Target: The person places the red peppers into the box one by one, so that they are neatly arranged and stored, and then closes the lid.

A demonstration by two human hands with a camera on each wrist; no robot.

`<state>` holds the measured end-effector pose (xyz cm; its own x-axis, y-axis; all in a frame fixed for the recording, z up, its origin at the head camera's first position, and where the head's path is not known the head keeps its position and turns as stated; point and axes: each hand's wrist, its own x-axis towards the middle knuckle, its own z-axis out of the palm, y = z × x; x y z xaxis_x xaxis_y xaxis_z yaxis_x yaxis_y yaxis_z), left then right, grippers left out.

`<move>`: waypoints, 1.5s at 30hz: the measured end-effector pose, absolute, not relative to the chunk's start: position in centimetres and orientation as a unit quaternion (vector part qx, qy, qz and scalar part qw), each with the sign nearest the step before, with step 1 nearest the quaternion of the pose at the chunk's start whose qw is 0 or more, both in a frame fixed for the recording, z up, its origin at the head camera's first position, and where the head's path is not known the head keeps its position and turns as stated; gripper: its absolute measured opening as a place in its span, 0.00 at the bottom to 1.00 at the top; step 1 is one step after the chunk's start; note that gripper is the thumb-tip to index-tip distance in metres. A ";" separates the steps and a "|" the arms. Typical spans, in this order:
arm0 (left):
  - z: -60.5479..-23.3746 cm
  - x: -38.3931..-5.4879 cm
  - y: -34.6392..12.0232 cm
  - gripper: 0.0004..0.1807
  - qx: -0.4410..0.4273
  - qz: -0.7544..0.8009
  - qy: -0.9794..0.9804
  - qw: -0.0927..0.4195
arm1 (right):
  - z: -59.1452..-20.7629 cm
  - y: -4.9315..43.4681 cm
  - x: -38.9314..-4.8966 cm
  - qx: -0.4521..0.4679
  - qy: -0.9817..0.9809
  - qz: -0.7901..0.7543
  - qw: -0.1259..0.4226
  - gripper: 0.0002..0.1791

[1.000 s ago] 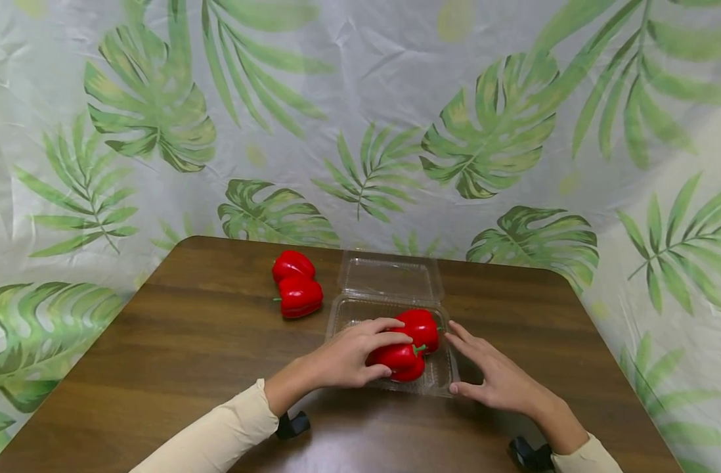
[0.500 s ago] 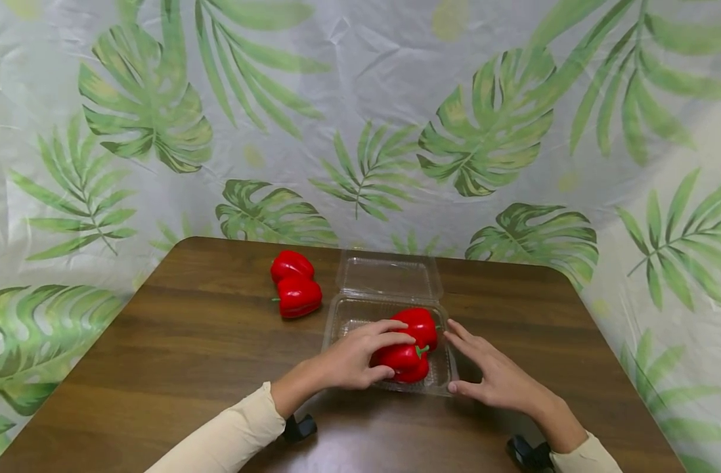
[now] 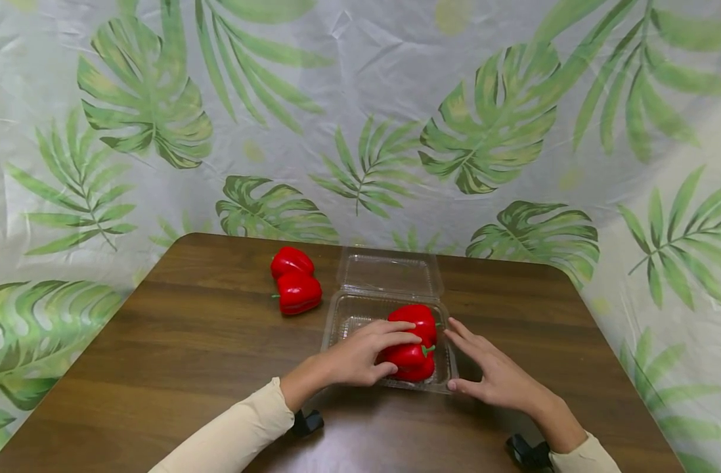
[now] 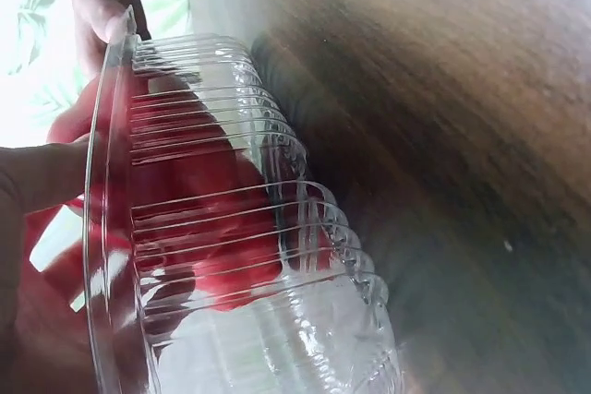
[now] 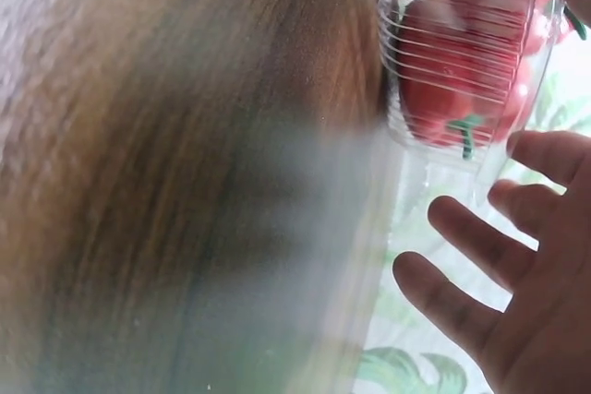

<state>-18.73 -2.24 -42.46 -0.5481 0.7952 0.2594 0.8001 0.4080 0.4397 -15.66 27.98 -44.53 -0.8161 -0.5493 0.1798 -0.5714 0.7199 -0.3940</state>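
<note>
A clear plastic clamshell container (image 3: 332, 323) lies unfolded on the table, its lid (image 3: 390, 274) laid back. Two red bell peppers are in its right half. My left hand (image 3: 360, 356) reaches over the left wall and holds the front bell pepper (image 3: 405, 358) between thumb and fingers. Behind that one sits the other bell pepper (image 3: 414, 315), its green stem pointing right. At the container's right edge is my right hand (image 3: 493, 374), fingers spread, thumb at the front right corner. Through the ribbed wall, the peppers (image 4: 222, 200) show red in the left wrist view.
Two more red bell peppers, one in front (image 3: 299, 293) and one behind (image 3: 293, 261), touch each other left of the lid. The brown wooden table (image 3: 177, 341) ends at a leaf-printed curtain (image 3: 366, 79). Dark wrist straps (image 3: 307, 422) are on both wrists.
My left hand has shifted slightly to the right, and the front bell pepper has moved right with it inside the container. The right hand has stayed nearly still.
</note>
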 end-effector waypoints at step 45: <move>-44.1 -18.3 -2.2 0.27 -0.458 -0.206 -0.865 0.003 | -44.6 27.8 -15.5 0.299 -0.927 0.226 0.027 0.46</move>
